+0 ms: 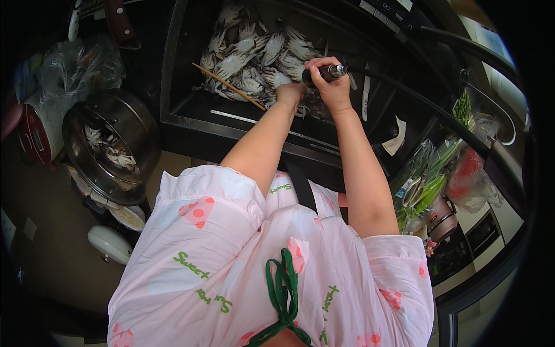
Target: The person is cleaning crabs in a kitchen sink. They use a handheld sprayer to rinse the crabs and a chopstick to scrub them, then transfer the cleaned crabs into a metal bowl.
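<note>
Many pale crabs (234,63) lie heaped in a dark sink (190,122). My left hand (289,94) reaches in at the lower right of the heap, beside a crab; its fingers are partly hidden, so its hold cannot be told. My right hand (330,84) is closed around a dark faucet spray head (323,74) with a metal collar and a hose, just above and right of my left hand. A wooden chopstick (230,86) rests slantwise across the left of the heap. Right of my right hand lies a knife with a light patterned handle (365,99).
To the left stands a steel pot (149,126) with crabs inside, near a red and white appliance (37,130) and plastic bags (78,69). On the right are scissors (413,192), bagged green vegetables (427,197) and a pink container (441,221). A curved pale piece (395,136) lies right of the sink.
</note>
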The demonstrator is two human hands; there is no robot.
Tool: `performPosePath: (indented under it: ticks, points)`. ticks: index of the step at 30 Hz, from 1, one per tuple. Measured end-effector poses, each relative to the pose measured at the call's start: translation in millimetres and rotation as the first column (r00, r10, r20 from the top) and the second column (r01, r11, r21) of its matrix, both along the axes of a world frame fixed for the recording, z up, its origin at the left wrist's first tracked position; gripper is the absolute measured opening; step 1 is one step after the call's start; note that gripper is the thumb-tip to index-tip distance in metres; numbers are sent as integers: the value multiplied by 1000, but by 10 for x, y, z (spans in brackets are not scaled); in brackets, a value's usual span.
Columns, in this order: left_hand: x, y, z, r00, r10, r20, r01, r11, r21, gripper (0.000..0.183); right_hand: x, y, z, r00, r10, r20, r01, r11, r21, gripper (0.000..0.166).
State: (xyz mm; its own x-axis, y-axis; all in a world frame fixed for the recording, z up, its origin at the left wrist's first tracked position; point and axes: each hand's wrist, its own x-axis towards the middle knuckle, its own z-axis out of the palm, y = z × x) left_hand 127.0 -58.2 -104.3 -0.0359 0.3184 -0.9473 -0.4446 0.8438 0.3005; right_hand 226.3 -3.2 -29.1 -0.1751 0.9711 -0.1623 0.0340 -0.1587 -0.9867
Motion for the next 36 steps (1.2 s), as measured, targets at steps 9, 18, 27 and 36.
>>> performPosePath:
  ticks: [9, 18, 27, 36]
  points:
    - [9, -25, -33, 1000, -2, -1, 2, 1000, 26, 10, 30, 1, 31, 1000, 9, 26, -8, 1000, -13, 12]
    - [-59, -5, 37, 999, 15, 33, -15, 1000, -1, 7, 35, 18, 15, 1000, -16, -7, 16, 1000, -4, 11]
    - [-93, 19, -7, 1000, 3, 20, 0, 994, -108, 13, 35, 35, -8, 999, -16, 41, 16, 1000, 6, 12]
    - [-53, 0, -23, 1000, 5, -3, -5, 997, -76, 17, -19, 89, -40, 998, -57, 4, 57, 998, 23, 11]
